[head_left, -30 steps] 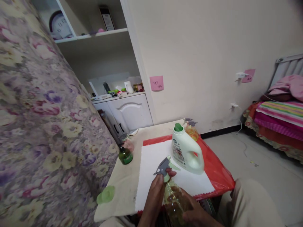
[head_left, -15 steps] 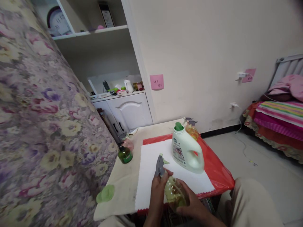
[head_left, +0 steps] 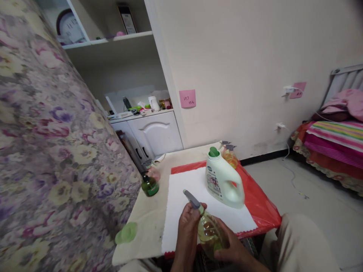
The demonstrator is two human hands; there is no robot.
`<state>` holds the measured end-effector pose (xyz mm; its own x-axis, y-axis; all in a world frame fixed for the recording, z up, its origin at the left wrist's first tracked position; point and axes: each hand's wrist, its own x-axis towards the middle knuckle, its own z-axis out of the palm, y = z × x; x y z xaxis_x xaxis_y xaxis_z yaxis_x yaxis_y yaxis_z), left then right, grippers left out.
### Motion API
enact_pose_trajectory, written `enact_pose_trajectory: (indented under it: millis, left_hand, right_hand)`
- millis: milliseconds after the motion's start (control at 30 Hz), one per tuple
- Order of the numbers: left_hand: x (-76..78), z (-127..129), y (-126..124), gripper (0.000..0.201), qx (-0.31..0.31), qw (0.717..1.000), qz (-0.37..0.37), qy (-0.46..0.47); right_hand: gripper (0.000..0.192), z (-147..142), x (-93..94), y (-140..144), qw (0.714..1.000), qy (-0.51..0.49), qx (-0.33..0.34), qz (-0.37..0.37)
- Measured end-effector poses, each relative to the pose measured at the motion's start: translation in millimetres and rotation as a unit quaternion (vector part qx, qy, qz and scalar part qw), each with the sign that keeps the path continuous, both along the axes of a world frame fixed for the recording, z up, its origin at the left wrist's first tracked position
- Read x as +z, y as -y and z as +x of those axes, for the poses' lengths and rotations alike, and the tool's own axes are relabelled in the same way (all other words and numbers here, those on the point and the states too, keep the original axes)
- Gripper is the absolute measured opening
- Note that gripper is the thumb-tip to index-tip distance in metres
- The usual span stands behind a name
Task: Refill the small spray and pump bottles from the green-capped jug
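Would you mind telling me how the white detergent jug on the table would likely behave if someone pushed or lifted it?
The white jug stands upright on a broad base, so a low push would probably slide it along the white sheet rather than tip it. Its moulded handle should allow a firm hold. Being opaque, its fill is hidden; it may be heavy.

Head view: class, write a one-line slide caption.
Both hands, left hand and right hand, grip a spray bottle near a white detergent jug.
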<state>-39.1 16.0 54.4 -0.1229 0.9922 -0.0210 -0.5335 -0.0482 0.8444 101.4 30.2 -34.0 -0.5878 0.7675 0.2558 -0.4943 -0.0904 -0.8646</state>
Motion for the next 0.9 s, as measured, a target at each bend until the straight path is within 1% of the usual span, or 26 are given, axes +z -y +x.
enact_pose_trajectory:
  millis: [67,133,200,300,400,467,533,667,767,900]
  left_hand:
    - [0.0,2.1,1.6,0.024,0.010,1.000,-0.014,-0.025]
    - [1.0,2.6,4.7,0.033,0.008,0.998,-0.028,-0.064]
    - [2.8,2.0,7.8,0.042,0.006,0.996,-0.030,-0.080]
    - [5.9,1.8,9.4,0.040,-0.005,0.999,-0.021,-0.047]
    - [8.5,4.5,6.3,0.036,-0.002,0.999,-0.023,-0.028]
    - [9.2,7.6,3.1,0.037,0.017,0.998,-0.035,-0.040]
    - [9.3,10.8,0.8,0.039,0.041,0.995,-0.055,-0.076]
    - [9.7,12.9,2.3,0.043,0.086,0.980,-0.078,-0.159]
    - [10.1,10.2,6.4,0.042,0.073,0.982,-0.059,-0.165]
    - [8.2,7.2,6.9,0.041,0.041,0.992,-0.037,-0.112]
  right_hand:
    - [0.096,-0.8,0.9,0.4,1.000,-0.005,-0.001,-0.002]
    - [0.096,-1.1,5.2,1.5,1.000,-0.017,0.002,-0.004]
    - [0.095,-0.8,10.2,2.8,1.000,-0.028,0.010,-0.007]
    - [0.094,-0.1,11.4,3.3,0.999,-0.029,0.021,-0.004]
    - [0.095,-0.6,3.0,1.5,1.000,-0.016,-0.003,0.001]
    - [0.094,-1.7,-2.5,0.0,1.000,-0.005,-0.027,0.000]
    - [0.092,-2.9,-4.3,-0.7,0.999,-0.004,-0.033,-0.001]
    - [0.092,-3.8,2.2,1.0,0.999,-0.023,-0.025,-0.011]
    - [0.092,-2.6,7.2,2.8,0.999,-0.027,-0.008,-0.018]
    - [0.094,-2.6,7.1,2.9,1.000,-0.015,-0.001,-0.024]
